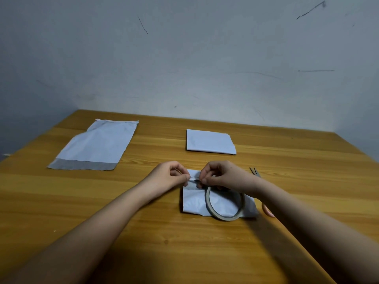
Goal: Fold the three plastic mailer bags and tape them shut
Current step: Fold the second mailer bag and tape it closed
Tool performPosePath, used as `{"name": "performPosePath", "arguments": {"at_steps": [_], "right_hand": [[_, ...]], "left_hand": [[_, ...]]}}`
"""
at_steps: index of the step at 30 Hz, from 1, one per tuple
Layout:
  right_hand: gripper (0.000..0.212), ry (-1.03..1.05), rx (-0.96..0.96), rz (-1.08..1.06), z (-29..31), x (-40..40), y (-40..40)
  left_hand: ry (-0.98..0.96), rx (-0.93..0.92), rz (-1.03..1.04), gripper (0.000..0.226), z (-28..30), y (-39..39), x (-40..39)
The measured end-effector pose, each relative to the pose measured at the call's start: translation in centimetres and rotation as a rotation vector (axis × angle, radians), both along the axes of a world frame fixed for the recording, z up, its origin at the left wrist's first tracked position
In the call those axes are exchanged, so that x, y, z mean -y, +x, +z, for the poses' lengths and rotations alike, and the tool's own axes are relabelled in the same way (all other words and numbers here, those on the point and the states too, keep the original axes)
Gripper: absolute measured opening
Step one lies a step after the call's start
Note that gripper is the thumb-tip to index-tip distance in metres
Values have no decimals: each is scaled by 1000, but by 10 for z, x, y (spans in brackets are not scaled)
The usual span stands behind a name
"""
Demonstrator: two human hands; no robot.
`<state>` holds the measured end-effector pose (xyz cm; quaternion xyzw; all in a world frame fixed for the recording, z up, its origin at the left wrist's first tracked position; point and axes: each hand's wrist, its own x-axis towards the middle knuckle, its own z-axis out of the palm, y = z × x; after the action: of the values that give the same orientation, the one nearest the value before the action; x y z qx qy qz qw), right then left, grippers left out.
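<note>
So both hands are busy over the folded mailer bag (196, 201) sitting just below the middle of the frame on the wooden tabletop (143, 222). The left hand (170, 177) has its fingers curled and is pinching one end of a short strip of tape (193, 179), and the right hand (221, 177) is pinching the other end, so the strip is stretched between the two sets of fingertips right over the bag's top edge. Can't tell if the strip is actually touching the plastic. The tape roll (224, 203) hangs from the right hand's side of the strip and rests tilted on the lower right part of that same bag.

Up in the centre right there's a second folded bag (210, 142), lying flat and well apart from the hands. Over on the left of the frame is an unfolded mailer bag (96, 146), spread flat with its grey flap end nearest the camera.

Just right of the right wrist, a pair of scissors (255, 172) peeks out, mostly hidden under the forearm, with a bit of pinkish handle showing lower down. A scuffed grey wall (205, 58) fills the top half.
</note>
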<state>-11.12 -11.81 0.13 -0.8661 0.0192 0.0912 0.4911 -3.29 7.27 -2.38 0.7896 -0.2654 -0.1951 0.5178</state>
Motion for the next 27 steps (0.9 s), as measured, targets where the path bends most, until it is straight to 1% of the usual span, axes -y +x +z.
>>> {"name": "performPosePath", "arguments": {"at_steps": [6, 10, 12, 15, 21, 27], "right_hand": [[6, 13, -12, 3, -1, 0, -1], [6, -4, -23, 1, 0, 0, -1], [7, -47, -16, 0, 0, 0, -1], [5, -81, -13, 7, 1, -1, -2], [4, -125, -26, -8, 1, -3, 0], [7, -162, -22, -55, -1, -5, 2]], "left_hand": [[-15, -40, 29, 5, 2, 0, 1], [-41, -97, 33, 1, 0, -1, -1], [-18, -58, 21, 2, -1, -1, -1], [26, 22, -4, 10, -4, -2, -2], [160, 217, -15, 12, -3, -5, -2], [205, 312, -6, 10, -5, -9, -2]]}}
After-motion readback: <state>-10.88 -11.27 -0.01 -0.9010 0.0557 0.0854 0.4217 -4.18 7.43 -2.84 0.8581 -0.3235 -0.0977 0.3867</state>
